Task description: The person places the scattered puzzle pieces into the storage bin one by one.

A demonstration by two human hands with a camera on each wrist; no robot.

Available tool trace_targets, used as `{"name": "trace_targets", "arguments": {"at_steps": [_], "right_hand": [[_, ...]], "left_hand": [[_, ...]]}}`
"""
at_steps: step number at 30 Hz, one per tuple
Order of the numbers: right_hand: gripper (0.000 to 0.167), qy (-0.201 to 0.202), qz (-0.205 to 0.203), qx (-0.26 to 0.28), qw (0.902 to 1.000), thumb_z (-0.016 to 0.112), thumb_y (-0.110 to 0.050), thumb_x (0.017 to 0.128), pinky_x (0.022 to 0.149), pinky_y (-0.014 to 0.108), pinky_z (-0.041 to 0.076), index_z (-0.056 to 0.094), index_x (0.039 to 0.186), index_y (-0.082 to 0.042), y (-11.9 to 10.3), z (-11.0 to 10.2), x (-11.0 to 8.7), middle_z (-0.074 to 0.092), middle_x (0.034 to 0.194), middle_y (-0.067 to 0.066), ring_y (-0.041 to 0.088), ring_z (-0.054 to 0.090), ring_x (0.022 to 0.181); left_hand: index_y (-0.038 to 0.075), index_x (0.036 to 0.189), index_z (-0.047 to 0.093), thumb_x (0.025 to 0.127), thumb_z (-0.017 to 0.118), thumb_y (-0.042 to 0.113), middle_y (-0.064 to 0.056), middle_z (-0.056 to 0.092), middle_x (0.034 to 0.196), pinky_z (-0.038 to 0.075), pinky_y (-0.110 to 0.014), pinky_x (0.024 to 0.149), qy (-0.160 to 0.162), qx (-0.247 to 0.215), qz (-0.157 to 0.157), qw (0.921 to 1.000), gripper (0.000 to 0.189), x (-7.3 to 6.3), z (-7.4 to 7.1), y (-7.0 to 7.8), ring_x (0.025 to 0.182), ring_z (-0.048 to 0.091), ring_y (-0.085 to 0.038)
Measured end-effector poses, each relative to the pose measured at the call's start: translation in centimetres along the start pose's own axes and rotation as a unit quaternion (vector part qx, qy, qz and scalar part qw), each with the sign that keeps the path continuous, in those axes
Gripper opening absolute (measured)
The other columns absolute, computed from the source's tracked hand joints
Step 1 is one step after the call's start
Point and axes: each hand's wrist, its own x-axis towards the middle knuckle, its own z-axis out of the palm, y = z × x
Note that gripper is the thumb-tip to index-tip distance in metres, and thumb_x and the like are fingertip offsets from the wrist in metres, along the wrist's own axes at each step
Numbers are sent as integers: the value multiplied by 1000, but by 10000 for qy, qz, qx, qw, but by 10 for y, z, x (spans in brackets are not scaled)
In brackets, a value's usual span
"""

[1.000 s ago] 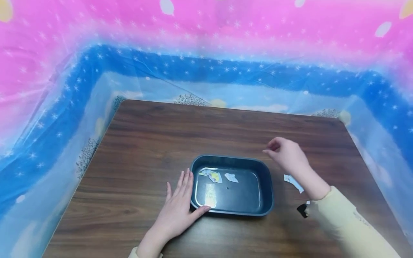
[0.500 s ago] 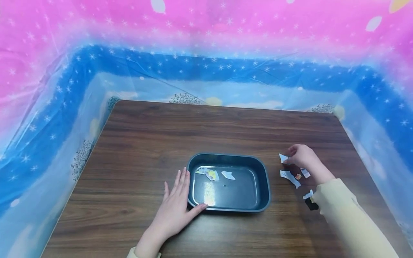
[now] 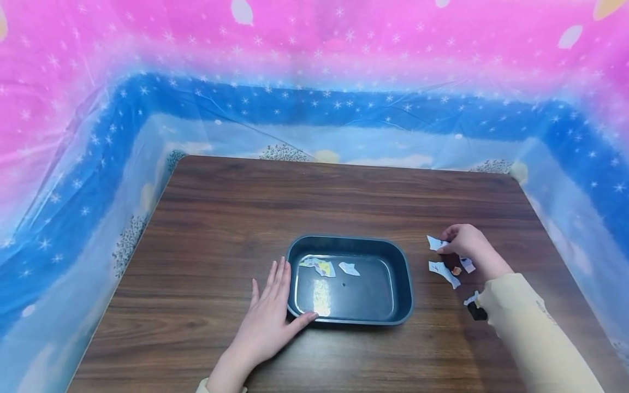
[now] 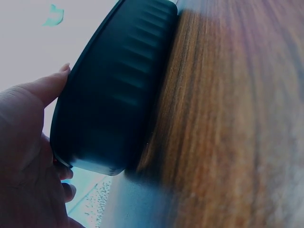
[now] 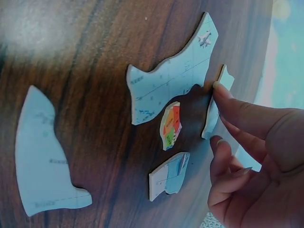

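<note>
My left hand (image 3: 267,322) lies along the left wall of a dark plastic tray (image 3: 363,322), its fingers straight against the side and its thumb on the front rim. In the right wrist view, my right hand (image 5: 256,142) pinches a pale blue map puzzle piece (image 5: 228,78) by its edges, at the table surface. Beside it lie a long curved puzzle piece (image 5: 166,85), a small orange piece (image 5: 171,126) and a white-and-blue piece (image 5: 171,175). Inside the tray are a yellow-patterned piece (image 3: 323,267) and a whitish piece (image 3: 349,268).
Another pale puzzle piece (image 5: 45,156) lies nearer the body, partly hidden by the right wrist in the head view. A black device (image 3: 476,311) sits at that wrist. Patterned pink and blue cloth (image 3: 295,103) surrounds the wooden table (image 3: 295,196).
My right hand has come from above the tray's right back corner, over to the right and down onto the puzzle piece. My left hand has stayed at the tray.
</note>
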Motion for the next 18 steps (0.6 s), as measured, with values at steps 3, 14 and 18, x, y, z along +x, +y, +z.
{"name": "trace_targets", "arguments": {"at_steps": [3, 14, 18], "right_hand": [[33, 92, -16, -1, 10000, 84, -17, 83, 79, 46, 47, 65, 101, 4, 2, 2, 0, 66, 99, 19, 33, 58, 88], [27, 634, -296, 197, 9974, 68, -22, 98, 73, 45, 47, 56, 106, 2, -14, 8, -22, 62, 96, 19, 34, 59, 85], [33, 1180, -528, 608, 9897, 63, -25, 102, 74, 45, 52, 63, 119, 3, -47, 10, -48, 68, 104, 21, 33, 63, 90]], "left_hand": [[1, 162, 14, 92, 64, 63, -17, 12, 169, 11, -72, 116, -10, -15, -6, 10000, 106, 0, 0, 0, 155, 10, -34], [0, 162, 15, 92, 62, 64, -17, 13, 169, 12, -71, 116, -5, 61, 11, 10000, 106, 0, 1, -1, 155, 10, -34], [-1, 162, 16, 92, 63, 64, -17, 13, 169, 12, -71, 116, -1, 53, 7, 10000, 106, 0, 0, -1, 155, 10, -34]]}}
